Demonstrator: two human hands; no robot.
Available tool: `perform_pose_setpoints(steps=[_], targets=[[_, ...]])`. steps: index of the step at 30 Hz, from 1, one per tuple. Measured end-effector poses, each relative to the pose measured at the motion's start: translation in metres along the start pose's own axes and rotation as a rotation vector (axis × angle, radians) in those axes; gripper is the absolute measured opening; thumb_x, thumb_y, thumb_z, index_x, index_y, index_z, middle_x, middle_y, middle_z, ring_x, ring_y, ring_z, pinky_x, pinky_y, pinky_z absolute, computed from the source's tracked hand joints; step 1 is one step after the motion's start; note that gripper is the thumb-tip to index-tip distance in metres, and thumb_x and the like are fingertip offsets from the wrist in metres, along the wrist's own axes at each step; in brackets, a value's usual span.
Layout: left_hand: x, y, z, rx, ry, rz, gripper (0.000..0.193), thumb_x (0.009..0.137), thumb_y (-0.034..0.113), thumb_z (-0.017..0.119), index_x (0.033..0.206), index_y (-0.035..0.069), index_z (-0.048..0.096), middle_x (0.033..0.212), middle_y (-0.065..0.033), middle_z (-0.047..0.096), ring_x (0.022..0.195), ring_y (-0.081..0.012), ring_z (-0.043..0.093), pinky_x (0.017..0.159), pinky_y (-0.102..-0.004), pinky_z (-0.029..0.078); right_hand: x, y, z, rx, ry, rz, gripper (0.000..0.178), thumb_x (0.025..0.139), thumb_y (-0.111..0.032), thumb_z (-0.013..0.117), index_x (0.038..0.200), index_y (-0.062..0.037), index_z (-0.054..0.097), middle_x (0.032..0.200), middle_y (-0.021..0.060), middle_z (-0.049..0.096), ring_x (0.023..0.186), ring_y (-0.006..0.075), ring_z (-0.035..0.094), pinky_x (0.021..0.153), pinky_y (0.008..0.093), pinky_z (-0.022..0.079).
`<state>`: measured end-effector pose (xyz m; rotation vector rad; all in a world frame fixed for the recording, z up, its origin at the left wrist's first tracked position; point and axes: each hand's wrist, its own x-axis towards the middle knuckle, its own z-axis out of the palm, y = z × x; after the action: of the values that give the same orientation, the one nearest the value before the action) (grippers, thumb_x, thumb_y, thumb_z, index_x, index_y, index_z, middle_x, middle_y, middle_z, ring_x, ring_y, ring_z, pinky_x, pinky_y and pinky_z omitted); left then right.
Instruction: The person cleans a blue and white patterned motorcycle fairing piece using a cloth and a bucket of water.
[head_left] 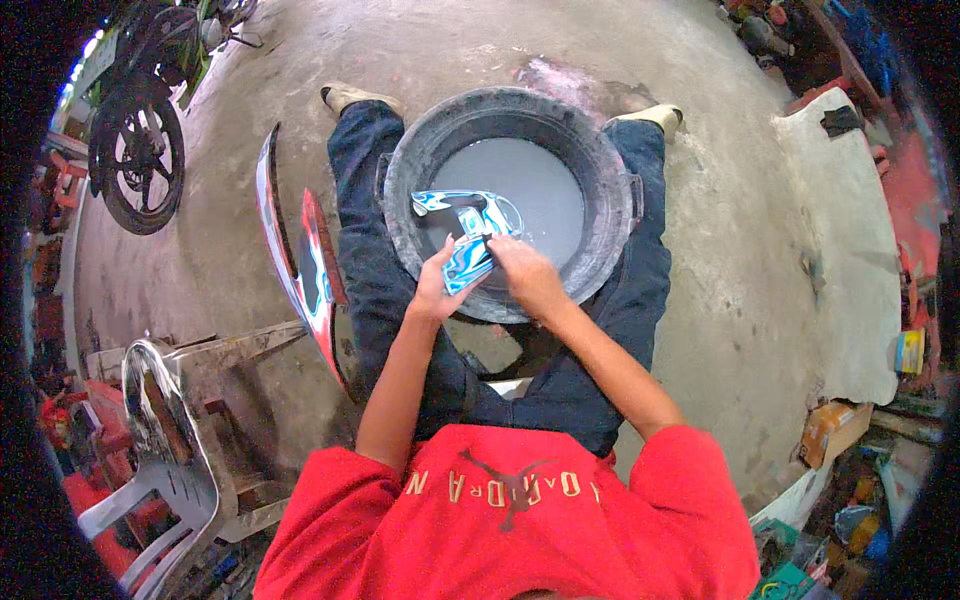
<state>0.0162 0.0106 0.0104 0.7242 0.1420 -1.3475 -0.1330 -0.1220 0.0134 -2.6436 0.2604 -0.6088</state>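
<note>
A curved plastic panel [466, 262], patterned in blue, white and black swirls, is held over a large dark tub [612, 180] of cloudy grey water [530, 180]. It looks like a motorcycle body part. My left hand [437, 287] grips the panel's near left edge, thumb up along its side. On the panel's right side, my right hand [528, 278] presses with its fingers bent together. Something small and dark shows at those fingertips, too hidden to name. The tub stands between my legs.
Two long red, white and blue curved panels [318, 270] lie left of my leg. A low wooden bench [270, 400] and a plastic chair [170, 450] stand at lower left. A motorcycle wheel [140, 155] is at upper left. A cardboard box [832, 432] sits at right.
</note>
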Motion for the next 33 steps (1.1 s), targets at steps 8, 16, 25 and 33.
perform_pose_setpoints(steps=[8, 16, 25, 33], targets=[[0.002, 0.001, 0.0, -0.027, -0.088, 0.003, 0.056, 0.107, 0.045, 0.041, 0.143, 0.003, 0.049, 0.138, -0.0139, 0.06, 0.128, -0.0307, 0.057, 0.112, -0.0465, 0.042, 0.006, 0.006, -0.009, 0.109, -0.095, 0.131, 0.043, 0.089, -0.002, 0.051, 0.131, -0.0002, 0.058, 0.134, 0.0209, 0.062, 0.127, 0.0356, 0.058, 0.108, 0.0447, 0.046], [0.002, -0.001, 0.003, -0.057, -0.032, -0.001, 0.054, 0.108, 0.042, 0.039, 0.144, 0.002, 0.047, 0.138, -0.0139, 0.06, 0.126, -0.0304, 0.057, 0.108, -0.0473, 0.042, 0.008, 0.015, -0.008, -0.027, -0.012, 0.142, 0.042, 0.09, -0.004, 0.051, 0.131, -0.0005, 0.058, 0.133, 0.0207, 0.062, 0.125, 0.0342, 0.06, 0.107, 0.0442, 0.047], [-0.003, -0.003, 0.006, -0.001, 0.002, -0.005, 0.054, 0.108, 0.043, 0.038, 0.144, 0.003, 0.049, 0.137, -0.0149, 0.06, 0.126, -0.0301, 0.057, 0.11, -0.0485, 0.042, 0.016, 0.008, -0.015, -0.061, -0.076, 0.251, 0.041, 0.092, -0.006, 0.05, 0.131, 0.0008, 0.057, 0.135, 0.0212, 0.061, 0.124, 0.0356, 0.06, 0.103, 0.0422, 0.05], [-0.004, -0.005, 0.011, 0.015, 0.013, 0.007, 0.056, 0.108, 0.044, 0.039, 0.142, 0.001, 0.049, 0.135, -0.0149, 0.061, 0.124, -0.0296, 0.059, 0.11, -0.0455, 0.043, 0.015, 0.001, -0.015, 0.092, -0.189, 0.45, 0.043, 0.091, -0.004, 0.052, 0.133, -0.0003, 0.055, 0.138, 0.0215, 0.058, 0.131, 0.0343, 0.056, 0.108, 0.0448, 0.046]])
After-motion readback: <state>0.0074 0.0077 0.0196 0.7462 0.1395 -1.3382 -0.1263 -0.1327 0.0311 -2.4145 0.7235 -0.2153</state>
